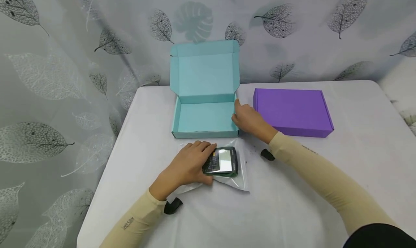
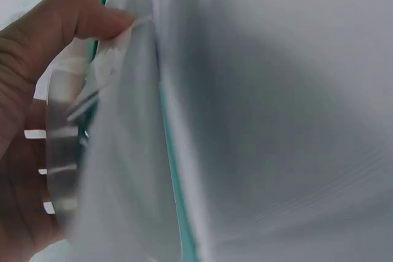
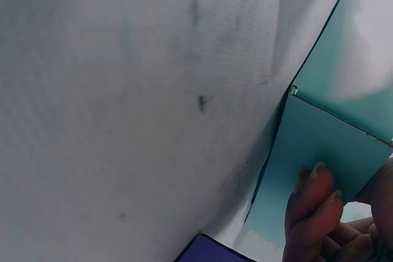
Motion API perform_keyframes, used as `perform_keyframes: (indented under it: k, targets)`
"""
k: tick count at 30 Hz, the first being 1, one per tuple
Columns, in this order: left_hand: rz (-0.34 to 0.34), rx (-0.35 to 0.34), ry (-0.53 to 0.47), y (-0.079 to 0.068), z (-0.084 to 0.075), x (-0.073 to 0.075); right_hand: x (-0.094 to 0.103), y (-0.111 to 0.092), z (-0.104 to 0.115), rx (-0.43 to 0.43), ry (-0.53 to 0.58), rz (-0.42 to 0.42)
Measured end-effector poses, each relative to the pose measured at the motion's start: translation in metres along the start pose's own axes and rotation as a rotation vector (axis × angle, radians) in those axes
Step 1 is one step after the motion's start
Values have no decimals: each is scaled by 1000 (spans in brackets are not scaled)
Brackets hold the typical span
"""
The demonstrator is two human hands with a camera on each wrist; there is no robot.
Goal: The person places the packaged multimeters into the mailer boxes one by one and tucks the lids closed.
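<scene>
A black handheld meter point(image 1: 219, 161) with a pale screen, seemingly a multimeter, lies on a clear plastic bag point(image 1: 241, 172) in front of an open teal box point(image 1: 205, 118). My left hand point(image 1: 191, 164) grips the meter's left end, fingers over the far side and thumb at the near side. Plastic hides most of the meter in the left wrist view, where the thumb point(image 2: 92, 19) presses against the bag. My right hand point(image 1: 249, 120) holds the teal box's right wall. In the right wrist view its curled fingers point(image 3: 316, 204) lie against the outside of that wall.
A closed purple box point(image 1: 292, 111) stands to the right of the teal box. Both are on a white-covered table point(image 1: 292, 204). A leaf-patterned curtain point(image 1: 130, 35) hangs behind the table and along its left side. The teal box's lid stands raised against the curtain.
</scene>
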State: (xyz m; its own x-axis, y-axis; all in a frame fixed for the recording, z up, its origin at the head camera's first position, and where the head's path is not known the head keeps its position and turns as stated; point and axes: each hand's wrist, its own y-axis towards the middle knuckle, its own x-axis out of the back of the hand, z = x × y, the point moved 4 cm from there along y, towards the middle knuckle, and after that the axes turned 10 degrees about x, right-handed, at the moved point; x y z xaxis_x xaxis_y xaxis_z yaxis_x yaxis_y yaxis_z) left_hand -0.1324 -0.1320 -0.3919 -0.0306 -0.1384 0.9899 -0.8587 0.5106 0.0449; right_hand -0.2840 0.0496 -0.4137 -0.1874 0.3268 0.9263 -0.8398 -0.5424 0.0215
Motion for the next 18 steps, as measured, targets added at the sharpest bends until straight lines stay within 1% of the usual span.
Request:
perform_keyframes:
  k: [5, 8, 11, 14, 16, 18]
  targets:
    - [-85, 0, -29, 3, 10, 29, 3, 0, -1, 18, 6, -18]
    - [-146, 10, -49, 6, 22, 49, 3, 1, 0, 34, -3, -16]
    - [-188, 40, -61, 10, 36, 69, 2, 1, 1, 41, -19, -13]
    - [-204, 71, -53, 17, 49, 82, 0, -2, 2, 36, -19, -15]
    - [-201, 86, -36, 23, 56, 86, -2, -3, 1, 38, -13, -18]
    - [-188, 99, -20, 31, 63, 88, -2, -4, 1, 50, -14, -32]
